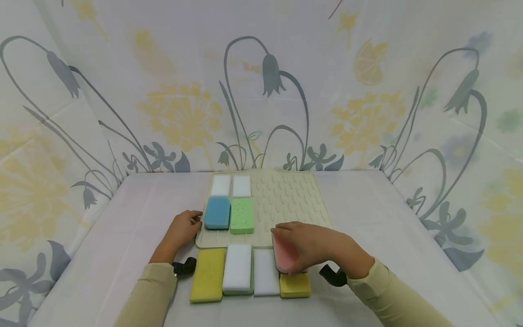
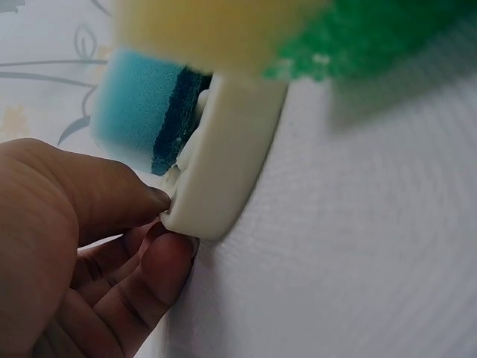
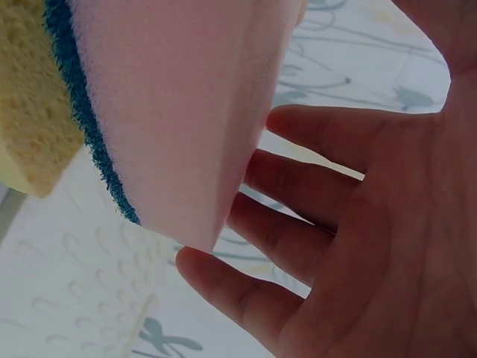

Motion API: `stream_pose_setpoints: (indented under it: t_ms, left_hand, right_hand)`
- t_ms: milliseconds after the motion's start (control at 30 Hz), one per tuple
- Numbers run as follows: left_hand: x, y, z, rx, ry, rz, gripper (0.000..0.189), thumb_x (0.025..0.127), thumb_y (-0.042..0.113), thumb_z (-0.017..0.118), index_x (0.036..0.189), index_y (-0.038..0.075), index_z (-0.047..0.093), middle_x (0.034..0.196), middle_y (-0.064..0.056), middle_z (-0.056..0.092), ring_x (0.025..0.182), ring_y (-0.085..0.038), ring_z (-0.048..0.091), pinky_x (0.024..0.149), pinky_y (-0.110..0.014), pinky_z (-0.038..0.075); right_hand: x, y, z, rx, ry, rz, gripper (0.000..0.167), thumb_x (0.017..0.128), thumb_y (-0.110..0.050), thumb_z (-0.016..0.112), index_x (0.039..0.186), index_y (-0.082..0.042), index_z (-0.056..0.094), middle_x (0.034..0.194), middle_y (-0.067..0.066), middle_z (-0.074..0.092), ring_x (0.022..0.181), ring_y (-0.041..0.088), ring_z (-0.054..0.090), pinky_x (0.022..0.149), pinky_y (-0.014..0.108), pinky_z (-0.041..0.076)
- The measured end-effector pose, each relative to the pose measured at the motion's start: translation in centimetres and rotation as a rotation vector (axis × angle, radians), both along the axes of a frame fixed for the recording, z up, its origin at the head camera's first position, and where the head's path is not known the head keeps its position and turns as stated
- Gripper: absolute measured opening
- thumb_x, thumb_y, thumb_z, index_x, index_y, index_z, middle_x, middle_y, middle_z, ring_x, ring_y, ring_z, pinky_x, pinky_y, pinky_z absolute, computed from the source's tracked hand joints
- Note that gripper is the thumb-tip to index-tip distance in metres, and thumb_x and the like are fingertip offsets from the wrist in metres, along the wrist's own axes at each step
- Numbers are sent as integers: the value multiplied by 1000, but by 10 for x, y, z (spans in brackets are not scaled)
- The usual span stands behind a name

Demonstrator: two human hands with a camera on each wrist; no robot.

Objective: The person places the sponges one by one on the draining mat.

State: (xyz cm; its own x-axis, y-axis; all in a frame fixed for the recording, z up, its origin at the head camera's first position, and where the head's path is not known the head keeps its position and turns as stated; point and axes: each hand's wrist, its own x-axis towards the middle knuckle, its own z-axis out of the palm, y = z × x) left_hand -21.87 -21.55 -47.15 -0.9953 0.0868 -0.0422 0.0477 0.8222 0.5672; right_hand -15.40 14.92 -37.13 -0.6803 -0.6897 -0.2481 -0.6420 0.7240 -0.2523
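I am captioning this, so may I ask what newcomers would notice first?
Probably the pink scouring sponge, held by the right hand at the near edge of the cream mat. The blue sponge and speckled green sponge come next, side by side on the mat's left half; the left hand pinches its left edge.

In the head view, the right hand (image 1: 316, 245) hides much of the pink sponge (image 1: 284, 252), and the small yellow sponge (image 1: 295, 288) by its thumb is partly covered. The right wrist view cuts off that thumb and, beyond the fingers, the pink sponge's top. In the left wrist view, the yellow-green sponge (image 2: 223, 30) above the fingers is blurred, cropped and hides some mat (image 2: 231, 156); the left hand (image 2: 59, 216) runs off-picture behind its fingers.
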Motion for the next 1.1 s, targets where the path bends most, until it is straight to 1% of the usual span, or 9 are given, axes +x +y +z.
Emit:
stream_pose_setpoints:
  t_ms: [233, 433, 567, 733, 833, 1100]
  left_hand:
    - [0, 0, 0, 10, -6, 4, 40, 96, 13, 54, 132, -3, 56, 114, -18, 64, 102, -30, 63, 79, -41, 54]
    - [0, 1, 0, 15, -14, 9, 40, 96, 13, 54, 132, -3, 56, 113, -18, 65, 101, -29, 64, 78, -40, 54]
    - [-1, 0, 0, 11, -4, 10, 40, 95, 14, 55, 132, -3, 57, 113, -18, 65, 100, -30, 64, 78, -39, 54]
    - [-1, 0, 0, 6, 5, 14, 40, 95, 13, 55, 131, -3, 57, 112, -18, 65, 100, -29, 64, 78, -40, 54]
    - [-2, 0, 0, 9, -1, 18, 40, 95, 13, 55, 131, -3, 57, 112, -18, 65, 99, -28, 64, 78, -40, 54]
    - [-2, -1, -1, 6, -17, 20, 40, 96, 14, 55, 132, -2, 57, 113, -17, 64, 100, -28, 63, 79, -40, 54]
  right_hand:
    - [-18, -7, 7, -6, 8, 4, 90, 76, -54, 73, 150, -19, 37, 154, 0, 38, 141, 20, 36, 110, 40, 39]
    - [-33, -11, 8, -1, 36, 9, 89, 77, -57, 70, 150, -20, 37, 154, -1, 38, 141, 20, 36, 111, 38, 38]
    - [-42, -13, 10, -6, 38, 17, 89, 77, -53, 72, 151, -17, 36, 155, 3, 37, 142, 24, 36, 111, 42, 38]
    - [-56, -15, 10, -13, 40, 15, 88, 78, -49, 72, 152, -19, 34, 156, 4, 33, 143, 26, 34, 110, 45, 38]
    - [-64, -17, 8, -17, 49, 10, 88, 79, -50, 71, 152, -20, 33, 157, 3, 32, 142, 25, 35, 109, 44, 39]
    - [-83, -19, 6, -35, 78, 17, 88, 78, -49, 72, 152, -18, 34, 156, 5, 33, 141, 26, 37, 105, 44, 42]
